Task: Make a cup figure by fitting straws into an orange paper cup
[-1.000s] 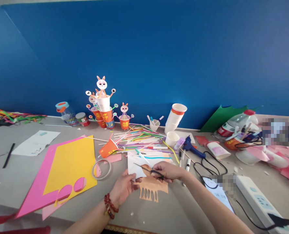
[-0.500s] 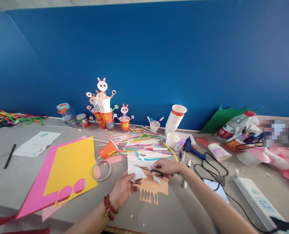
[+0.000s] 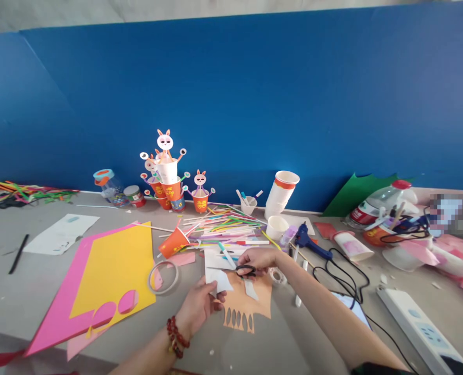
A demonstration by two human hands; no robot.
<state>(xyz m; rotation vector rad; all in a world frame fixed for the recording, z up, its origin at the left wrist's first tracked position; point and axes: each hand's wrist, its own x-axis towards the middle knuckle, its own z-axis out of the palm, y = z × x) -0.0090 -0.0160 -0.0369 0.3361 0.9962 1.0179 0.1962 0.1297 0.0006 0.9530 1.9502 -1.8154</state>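
Both hands meet low in the middle of the view. The left hand [image 3: 199,308] pinches a white paper piece [image 3: 220,280] by its near edge. The right hand [image 3: 258,259] is closed around black-handled scissors [image 3: 245,270], which point left towards that paper; whether the blades are parted cannot be made out.

Behind everything rises a blue wall [image 3: 231,104], and a grey tabletop [image 3: 28,291] carries the rest. On the left lies a pink sheet [image 3: 57,320] with a yellow sheet [image 3: 114,268] on top of it. A green paper [image 3: 352,190] leans against the wall on the right. A white power strip [image 3: 415,317] lies near the right forearm.

Directly under the hands is a peach paper [image 3: 255,307] with a row of leaf-shaped holes along its near edge; a white scrap [image 3: 251,289] rests on it. Beyond the hands spreads a pile of coloured straws [image 3: 223,221]. To their right, a leaning stack of paper cups [image 3: 280,192] stands by the wall. A blue glue gun [image 3: 307,240] lies right of the right hand, near it. A tape ring [image 3: 163,277] sits just left of the held paper, and a tipped orange cup [image 3: 173,242] lies beyond it. A red bead bracelet [image 3: 175,336] circles the left wrist.
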